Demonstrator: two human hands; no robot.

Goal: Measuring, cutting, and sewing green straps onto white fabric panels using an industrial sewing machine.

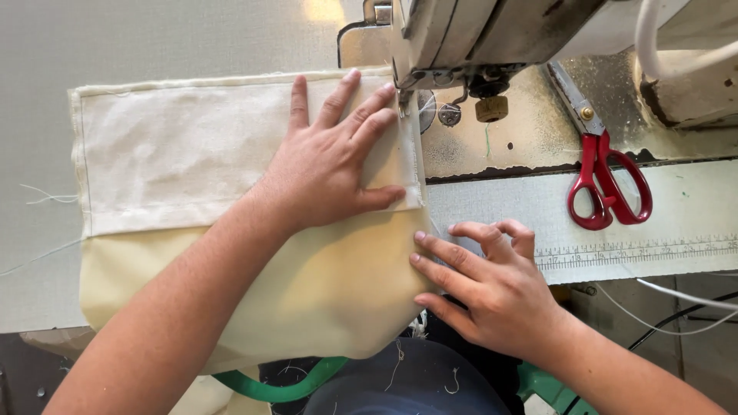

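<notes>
The left hand (327, 165) is laid flat, fingers spread and released, on a cream fabric piece (192, 154) spread across the pale surface (154, 38), its fingertips just beside the sewing machine head (477, 38). The right hand (492, 284) is pressed with straightened fingers against the fabric's right edge, nothing being grasped. Red-handled scissors (607, 184) are seen lying to the right, near a printed ruler strip (638, 252) along the surface's front edge

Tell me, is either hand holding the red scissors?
No. The red scissors lie untouched on the machine bed, while the left hand presses flat on the cream cloth and the right hand rests at its edge.
</notes>
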